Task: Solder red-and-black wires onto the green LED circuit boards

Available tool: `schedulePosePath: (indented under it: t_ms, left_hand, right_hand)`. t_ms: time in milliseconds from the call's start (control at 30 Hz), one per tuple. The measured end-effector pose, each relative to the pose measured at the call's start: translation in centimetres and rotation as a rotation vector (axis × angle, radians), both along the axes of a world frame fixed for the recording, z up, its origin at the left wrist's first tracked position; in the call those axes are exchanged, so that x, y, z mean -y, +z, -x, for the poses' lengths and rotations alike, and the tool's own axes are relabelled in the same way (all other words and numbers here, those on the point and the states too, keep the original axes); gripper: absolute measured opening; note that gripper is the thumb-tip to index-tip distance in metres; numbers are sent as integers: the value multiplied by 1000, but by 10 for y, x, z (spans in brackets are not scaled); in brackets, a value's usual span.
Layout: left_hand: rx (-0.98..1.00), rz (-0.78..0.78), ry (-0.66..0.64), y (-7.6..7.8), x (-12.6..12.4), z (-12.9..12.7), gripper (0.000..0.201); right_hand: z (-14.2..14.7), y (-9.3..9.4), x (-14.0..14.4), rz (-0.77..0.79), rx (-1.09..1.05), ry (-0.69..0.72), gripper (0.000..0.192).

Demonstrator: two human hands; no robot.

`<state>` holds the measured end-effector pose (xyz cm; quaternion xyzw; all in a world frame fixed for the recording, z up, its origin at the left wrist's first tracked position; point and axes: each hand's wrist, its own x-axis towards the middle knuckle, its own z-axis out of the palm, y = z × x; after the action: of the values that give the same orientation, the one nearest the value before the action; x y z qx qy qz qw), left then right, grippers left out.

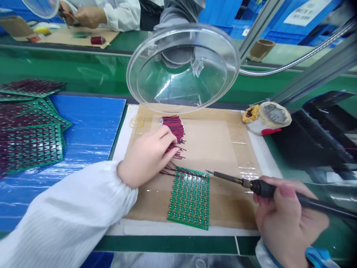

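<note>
L hand (146,156) is laid on a bundle of red wires (174,130) at the top of the brown mat (223,149); fingers are curled narrow over the wire ends, apparently pinching one or a few, though the exact wire can't be told. R hand (281,219) is closed around the handle of a soldering iron (251,183), w/ the tip pointed left and held just above the top right corner of the green PCB panel (191,199). The panel lies flat on the mat near the front edge of the worktop (167,243); a few wires are already spread along its top row. A clear fume hood (182,67) hangs over the mat; a tip sponge w/ yellow residue (264,117) sits at the mat's far right. More PCB panels (30,130) are stacked on the blue sheet (92,123) to the left. Another person's hands (83,15) are seen at the far bench.

Risks, as judged: the hot tip is near the L fingers and loose wire ends, so skin could be burnt or insulation scorched if either hand drifts. The panel isn't clamped, so it could be shifted by a nudge and pads bridged. Wires could be pulled off the row if the bundle is dragged.
</note>
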<state>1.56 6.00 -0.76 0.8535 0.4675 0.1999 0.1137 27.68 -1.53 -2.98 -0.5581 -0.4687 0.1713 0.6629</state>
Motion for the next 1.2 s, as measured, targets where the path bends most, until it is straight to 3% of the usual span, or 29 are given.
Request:
schedulePosePath:
  t_ms: [167,267,433,567,767,967,1200]
  left_hand:
    - [-45,90,-7,-3,-22,-3,11]
    - [85,121,-20,-6,-18,-3,11]
    - [271,97,-3,-12,-3,4,13]
    - [353,99,-68,-8,4,5,10]
    - [347,252,-141,0,30,-4,10]
    - [257,221,-163,-9,42,-4,11]
    - [245,224,-155,-9,41,-10,12]
  right_hand:
    - [-6,-1,6,50,-55,11,18]
    - [-9,-2,8,150,-147,40,14]
    - [-11,-9,6,153,-160,87,13]
    - [-11,-15,4,148,-138,138,13]
    - [-8,-7,9,160,-15,191,16]
    - [1,-1,6,118,318,275,10]
    - [3,1,6,133,344,340,7]
